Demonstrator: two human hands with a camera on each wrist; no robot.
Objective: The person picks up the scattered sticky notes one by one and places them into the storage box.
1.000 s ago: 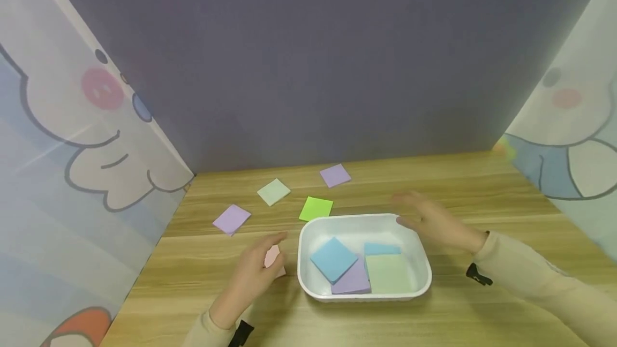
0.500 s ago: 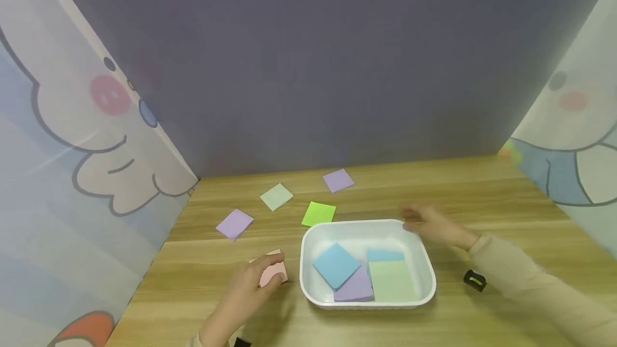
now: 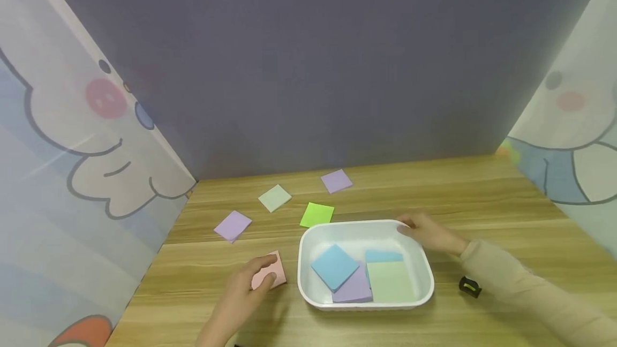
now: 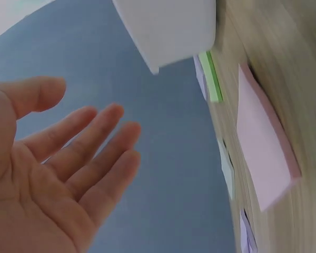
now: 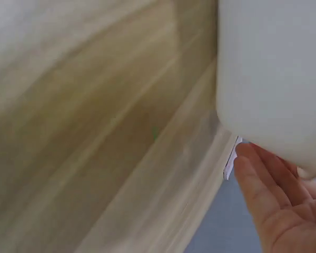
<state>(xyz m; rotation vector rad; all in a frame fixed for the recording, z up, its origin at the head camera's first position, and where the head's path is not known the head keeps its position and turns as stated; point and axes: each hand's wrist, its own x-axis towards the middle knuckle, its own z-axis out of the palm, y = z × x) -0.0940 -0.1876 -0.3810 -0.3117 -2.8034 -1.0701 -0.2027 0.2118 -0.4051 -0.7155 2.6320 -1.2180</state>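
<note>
My left hand [image 3: 243, 285] hovers over a pink sticky note pad [image 3: 275, 277] on the table; the left wrist view shows a gap between its relaxed fingers [image 4: 108, 153] and the pink pad [image 4: 266, 142]. At the far right corner of a white plastic tub [image 3: 305, 283], my right hand [image 3: 429, 233] grips the rim, thumb over the edge and fingers outside the wall. Inside the tub lie a blue pad [image 3: 335, 266], a purple pad [image 3: 354, 287], a pale green pad [image 3: 391, 283] and another blue pad [image 3: 384, 256] partly beneath it.
Behind the tub lies a bright green pad [image 3: 316, 214]. Further back are a purple pad [image 3: 336, 181] and a pale mint pad [image 3: 275, 198], with another purple pad [image 3: 233, 226] to the left. A grey panel [image 3: 328, 68] closes off the wooden table's back.
My right hand has come onto the tub's far right corner and taken hold of its rim. The left hand has shifted slightly down over the pink pad. The tub and pads keep their places.
</note>
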